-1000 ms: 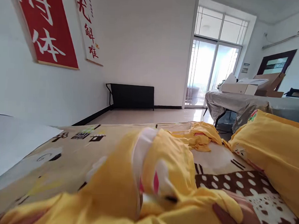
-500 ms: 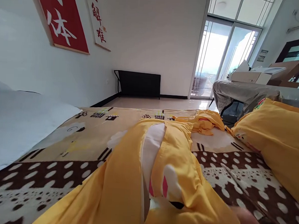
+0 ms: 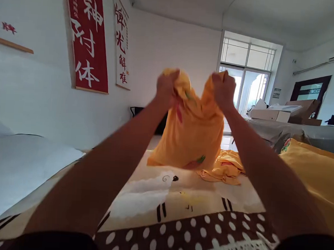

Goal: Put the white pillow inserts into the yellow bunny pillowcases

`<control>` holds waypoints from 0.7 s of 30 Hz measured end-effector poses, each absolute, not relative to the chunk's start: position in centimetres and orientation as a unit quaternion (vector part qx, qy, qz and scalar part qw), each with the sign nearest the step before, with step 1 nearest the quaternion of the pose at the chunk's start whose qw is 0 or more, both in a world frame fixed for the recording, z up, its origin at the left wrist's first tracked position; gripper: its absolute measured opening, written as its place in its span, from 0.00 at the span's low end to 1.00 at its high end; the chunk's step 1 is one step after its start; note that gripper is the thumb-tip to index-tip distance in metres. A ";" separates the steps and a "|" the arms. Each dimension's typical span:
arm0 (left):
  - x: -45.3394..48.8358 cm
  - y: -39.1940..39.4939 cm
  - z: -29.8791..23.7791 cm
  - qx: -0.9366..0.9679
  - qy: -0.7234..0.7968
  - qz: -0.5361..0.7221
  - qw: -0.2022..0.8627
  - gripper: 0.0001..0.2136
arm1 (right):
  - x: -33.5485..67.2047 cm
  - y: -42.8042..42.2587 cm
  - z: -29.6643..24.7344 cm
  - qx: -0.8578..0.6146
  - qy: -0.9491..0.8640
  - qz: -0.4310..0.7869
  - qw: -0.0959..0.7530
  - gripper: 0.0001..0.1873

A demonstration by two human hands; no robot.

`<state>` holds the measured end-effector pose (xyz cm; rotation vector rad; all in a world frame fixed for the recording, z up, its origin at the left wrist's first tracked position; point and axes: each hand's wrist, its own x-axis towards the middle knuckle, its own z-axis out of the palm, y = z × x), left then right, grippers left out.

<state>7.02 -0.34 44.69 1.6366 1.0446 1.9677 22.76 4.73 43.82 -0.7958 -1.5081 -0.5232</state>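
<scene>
The top edge of the yellow cloth (image 3: 191, 138) is bunched and clamped in both fists. The left hand (image 3: 166, 86) and the right hand (image 3: 222, 90) are raised to about the same height and kept a little apart, with a fold sagging between them. Held by its upper edge in this way, the cloth is left to hang freely under its own weight above the far part of the sheep-print bedsheet (image 3: 162, 200). Whether its lower hem touches the sheet cannot be told. A second yellow cloth (image 3: 223, 170) is seen crumpled on the sheet just beside it to the right, and a yellow pillow (image 3: 314, 168) is cut off by the right border. White bedding (image 3: 20, 161) is spread at the left. The fingertips are buried in the fabric, both hands are softened by blur, and the small print on the hanging cloth can be made out only in part.
</scene>
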 end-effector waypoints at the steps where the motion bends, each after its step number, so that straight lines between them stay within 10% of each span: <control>1: 6.4 0.5 46.8 0.601 0.329 0.710 0.162 0.21 | 23.8 5.5 45.6 -0.351 -0.639 -0.257 0.634 0.20; 5: 1.4 4.0 46.6 0.641 0.228 0.713 0.168 0.16 | 28.6 8.4 45.0 -0.338 -0.642 -0.346 0.594 0.16; 10: -5.2 6.9 32.1 0.471 0.345 0.721 0.372 0.21 | 31.4 6.1 31.5 -0.364 -0.757 -0.295 0.456 0.09; 21: -12.4 -0.4 6.9 0.395 0.583 0.447 0.551 0.24 | 27.6 -9.2 8.6 -0.519 -0.672 0.297 0.437 0.21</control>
